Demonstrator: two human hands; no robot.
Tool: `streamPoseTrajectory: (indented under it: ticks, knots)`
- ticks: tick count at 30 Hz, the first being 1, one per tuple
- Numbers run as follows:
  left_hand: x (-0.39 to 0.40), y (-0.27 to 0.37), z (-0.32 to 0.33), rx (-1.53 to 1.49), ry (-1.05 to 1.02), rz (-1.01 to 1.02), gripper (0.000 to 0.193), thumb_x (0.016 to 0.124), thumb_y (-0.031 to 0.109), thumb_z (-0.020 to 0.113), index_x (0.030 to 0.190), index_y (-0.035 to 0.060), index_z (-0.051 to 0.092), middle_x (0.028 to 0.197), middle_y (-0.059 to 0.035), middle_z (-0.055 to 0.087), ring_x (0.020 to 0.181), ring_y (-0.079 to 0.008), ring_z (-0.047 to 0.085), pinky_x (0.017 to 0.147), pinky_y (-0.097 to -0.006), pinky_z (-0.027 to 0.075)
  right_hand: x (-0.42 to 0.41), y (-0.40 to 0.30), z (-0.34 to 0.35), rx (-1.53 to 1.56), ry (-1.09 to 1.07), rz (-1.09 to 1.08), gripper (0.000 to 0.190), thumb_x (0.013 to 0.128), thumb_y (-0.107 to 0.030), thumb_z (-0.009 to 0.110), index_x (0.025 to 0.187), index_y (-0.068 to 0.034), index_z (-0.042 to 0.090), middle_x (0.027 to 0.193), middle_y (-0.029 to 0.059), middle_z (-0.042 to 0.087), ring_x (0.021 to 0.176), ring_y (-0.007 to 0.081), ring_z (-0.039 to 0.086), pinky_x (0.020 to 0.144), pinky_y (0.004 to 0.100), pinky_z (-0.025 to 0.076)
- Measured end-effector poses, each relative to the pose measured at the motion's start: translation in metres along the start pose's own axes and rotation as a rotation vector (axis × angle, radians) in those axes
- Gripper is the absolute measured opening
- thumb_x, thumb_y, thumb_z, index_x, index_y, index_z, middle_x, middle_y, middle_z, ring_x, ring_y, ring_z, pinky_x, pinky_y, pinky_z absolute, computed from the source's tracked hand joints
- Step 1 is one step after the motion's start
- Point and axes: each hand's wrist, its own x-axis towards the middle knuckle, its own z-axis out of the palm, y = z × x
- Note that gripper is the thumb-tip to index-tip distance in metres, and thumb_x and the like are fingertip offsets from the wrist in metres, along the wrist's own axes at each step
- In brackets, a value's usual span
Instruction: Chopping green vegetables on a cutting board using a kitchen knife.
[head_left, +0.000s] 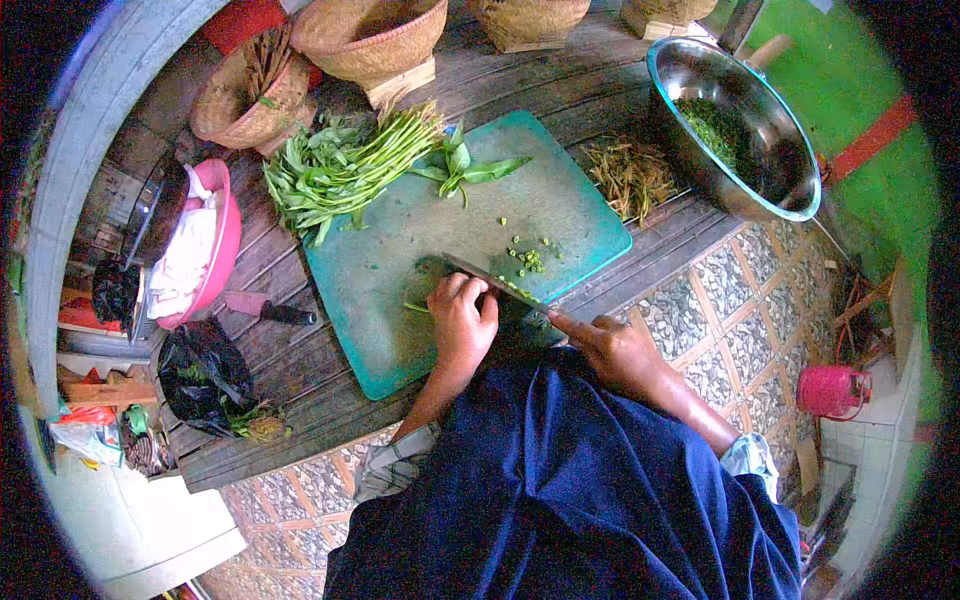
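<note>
My left hand (461, 319), its fingers curled, presses a green stem (416, 307) against the teal-edged cutting board (390, 300). What lies under its fingers is mostly hidden. My right hand (615, 356) grips a kitchen knife (499, 281), its blade slanting across the board just beside the left fingers. Small chopped stem pieces (531, 260) are scattered beyond the blade. A bundle of leafy greens, likely water spinach (352, 169), lies over the board's far left corner. Near the far edge rests a loose leafy sprig (461, 169).
Stem trimmings (630, 176) lie right of the board, beside a steel bowl (724, 79) holding chopped greens (705, 124). Woven baskets (390, 56) line the wooden table's far side. Leftward are a pink basin (225, 247), a black-handled knife (289, 313) and a black plastic bag (199, 375).
</note>
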Motion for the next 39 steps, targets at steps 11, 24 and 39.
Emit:
streamPoseTrajectory:
  ticks: [11, 24, 39]
  knots:
    - [0.004, 0.004, 0.0, -0.019, 0.004, 0.003, 0.01, 0.071, 0.009, 0.066, 0.08, 0.0104, 0.06, 0.083, -0.0064, 0.058, 0.086, -0.0306, 0.055, 0.074, -0.0453, 0.039, 0.014, 0.017, 0.013, 0.105, 0.026, -0.045, 0.041, 0.09, -0.015, 0.055, 0.131, -0.023, 0.055, 0.075, 0.0185, 0.059, 0.07, 0.0365, 0.062, 0.064, 0.0457, 0.049]
    - [0.0, 0.0, 0.003, -0.095, 0.018, 0.012, 0.011, 0.071, 0.008, 0.067, 0.079, 0.0086, 0.06, 0.087, -0.0074, 0.058, 0.087, -0.0309, 0.055, 0.076, -0.0446, 0.04, 0.022, 0.01, 0.021, 0.043, 0.038, -0.008, 0.038, 0.091, -0.016, 0.054, 0.128, -0.023, 0.057, 0.075, 0.0199, 0.059, 0.069, 0.0384, 0.062, 0.065, 0.0465, 0.05]
    - [0.002, 0.008, -0.004, -0.007, 0.052, 0.066, 0.011, 0.07, 0.0, 0.065, 0.078, 0.0024, 0.057, 0.084, -0.0129, 0.059, 0.081, -0.0328, 0.058, 0.072, -0.0402, 0.045, 0.027, 0.007, 0.029, 0.057, 0.039, -0.024, 0.041, 0.091, -0.015, 0.055, 0.131, -0.021, 0.053, 0.082, 0.0231, 0.062, 0.075, 0.0393, 0.064, 0.066, 0.047, 0.05]
